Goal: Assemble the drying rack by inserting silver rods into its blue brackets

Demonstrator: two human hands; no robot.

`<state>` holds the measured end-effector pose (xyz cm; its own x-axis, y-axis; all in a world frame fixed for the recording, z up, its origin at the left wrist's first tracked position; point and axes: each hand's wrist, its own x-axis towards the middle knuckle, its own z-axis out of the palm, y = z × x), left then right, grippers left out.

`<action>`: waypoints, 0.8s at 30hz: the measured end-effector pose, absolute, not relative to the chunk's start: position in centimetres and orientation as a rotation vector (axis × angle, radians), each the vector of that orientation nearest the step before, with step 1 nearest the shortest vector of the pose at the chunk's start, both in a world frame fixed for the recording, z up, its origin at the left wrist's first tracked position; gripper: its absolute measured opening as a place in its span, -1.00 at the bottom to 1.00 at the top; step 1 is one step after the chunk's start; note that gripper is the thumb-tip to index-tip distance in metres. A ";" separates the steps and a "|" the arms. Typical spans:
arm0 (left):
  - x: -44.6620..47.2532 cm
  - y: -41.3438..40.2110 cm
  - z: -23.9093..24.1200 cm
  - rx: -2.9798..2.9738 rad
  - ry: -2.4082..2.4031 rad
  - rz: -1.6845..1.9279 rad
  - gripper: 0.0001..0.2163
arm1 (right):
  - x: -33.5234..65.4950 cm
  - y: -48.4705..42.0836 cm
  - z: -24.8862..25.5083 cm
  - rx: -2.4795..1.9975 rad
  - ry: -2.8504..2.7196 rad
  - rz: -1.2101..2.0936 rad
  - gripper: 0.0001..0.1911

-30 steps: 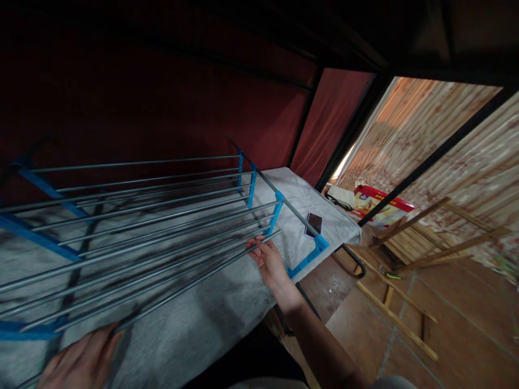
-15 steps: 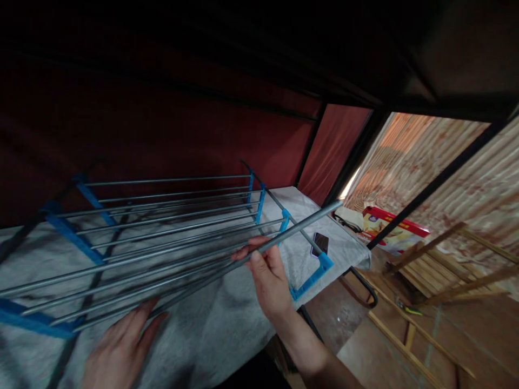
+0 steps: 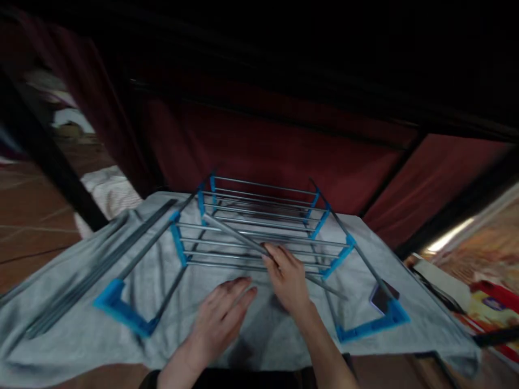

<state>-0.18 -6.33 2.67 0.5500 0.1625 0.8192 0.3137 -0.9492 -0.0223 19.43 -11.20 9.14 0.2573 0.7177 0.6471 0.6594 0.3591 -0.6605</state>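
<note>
A rack of grey metal rods with blue plastic side pieces lies flat on a grey cloth. My right hand is closed around one loose grey rod, which slants across the rack from upper left to lower right. My left hand lies flat on the cloth just in front of the rack, fingers stretched out, holding nothing.
Several loose grey rods lie in a bundle on the cloth at the left. A dark phone rests by the rack's right blue corner. Dark red fabric hangs behind. A red box lies at the right.
The view has swung left, so the whole rack now shows. My right hand has pulled one rod off the rack and turned it across the others. My left hand moved toward the middle.
</note>
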 end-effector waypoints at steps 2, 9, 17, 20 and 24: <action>0.1 -6.9 3.4 -2.594 -0.377 -1.360 -0.58 | 18.8 -10.3 6.6 -1.438 -1.558 0.032 -0.66; 0.4 -5.7 3.4 -2.559 -0.525 -0.969 -0.72 | 18.2 -9.5 0.4 -1.573 -1.914 -0.157 -0.60; -0.1 -3.8 1.6 -2.709 -0.860 -0.471 -0.72 | 17.1 -8.5 -2.5 -1.632 -2.034 -0.379 -0.74; -1.1 -2.8 0.7 -2.779 -0.853 -0.454 -0.85 | 17.9 -8.5 -4.0 -1.635 -2.071 -0.366 -0.73; -3.7 -1.1 -0.7 -2.829 -0.951 -0.441 -0.88 | 21.5 -9.6 -7.0 -1.693 -2.070 -0.388 -0.73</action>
<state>-3.67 -1.14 -0.68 0.7595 0.5706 0.3125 0.6070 -0.7943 -0.0250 21.50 -9.56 -6.99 -0.1574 0.8534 0.4969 0.9754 0.2131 -0.0571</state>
